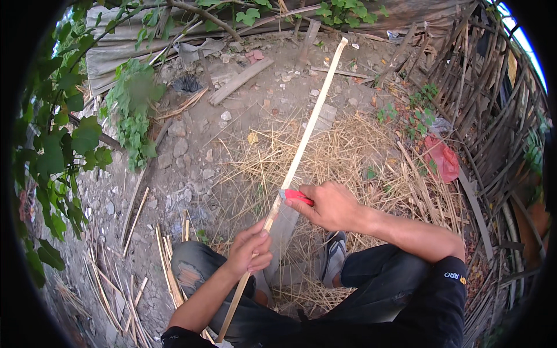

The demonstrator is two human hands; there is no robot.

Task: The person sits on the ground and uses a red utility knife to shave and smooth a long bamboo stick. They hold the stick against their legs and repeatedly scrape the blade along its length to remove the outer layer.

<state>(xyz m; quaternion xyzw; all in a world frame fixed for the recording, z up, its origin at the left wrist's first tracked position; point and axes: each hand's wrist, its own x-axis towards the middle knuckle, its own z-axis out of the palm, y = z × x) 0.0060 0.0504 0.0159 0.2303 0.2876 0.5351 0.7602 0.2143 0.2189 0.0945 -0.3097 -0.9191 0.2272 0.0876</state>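
Bamboo strip [307, 124], long, light and springy, is clenched near its lower end by left hand [250, 250], while right hand [331, 204] fist-grips red-handled knife [290, 217] against it.

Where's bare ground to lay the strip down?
Bare dirt lies between the leafy vine and the straw pile, up toward the flat plank. Crowded: straw under the right hand, cut strips beside the left hand.

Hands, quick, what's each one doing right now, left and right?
Left hand: closed around the long bamboo strip, near its lower end.
Right hand: closed on the red handle of a knife, blade against the strip.
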